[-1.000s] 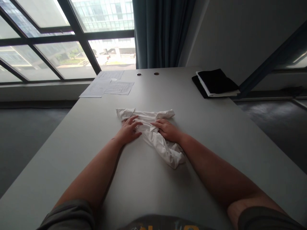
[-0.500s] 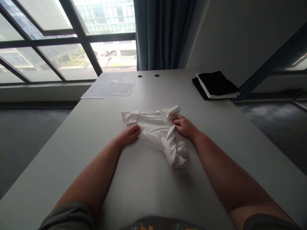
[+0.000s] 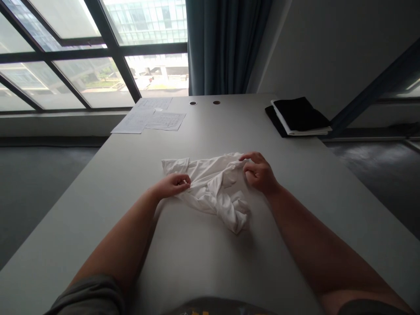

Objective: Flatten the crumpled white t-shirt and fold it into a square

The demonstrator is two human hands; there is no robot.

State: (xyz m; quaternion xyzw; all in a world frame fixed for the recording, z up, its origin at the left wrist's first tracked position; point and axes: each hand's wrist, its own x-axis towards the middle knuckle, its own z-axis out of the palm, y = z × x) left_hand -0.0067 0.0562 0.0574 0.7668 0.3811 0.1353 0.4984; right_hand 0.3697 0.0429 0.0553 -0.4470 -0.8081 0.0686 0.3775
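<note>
A crumpled white T-shirt (image 3: 205, 173) lies on the table between my two hands, with a hemmed sleeve spread toward the far left. Its near part is bunched and twisted to the right of the middle. My left hand (image 3: 173, 184) is closed on the left edge of the cloth, thumb and fingers pinched together. At the far right corner, my right hand (image 3: 259, 171) has the fabric between its index finger and thumb side. That index finger reaches forward, and the other fingers are curled.
The white table (image 3: 197, 258) stretches away toward a window and a blue curtain (image 3: 226, 48). Printed papers (image 3: 166, 121) lie at the far left. A folded black and white cloth stack (image 3: 300, 116) sits at the far right edge. Two round cable holes are near the back.
My right hand has shifted slightly outward, its index finger now extended at the shirt's far corner. The shirt's right side and bunched part have moved left and refolded. My left hand stays nearly in place.
</note>
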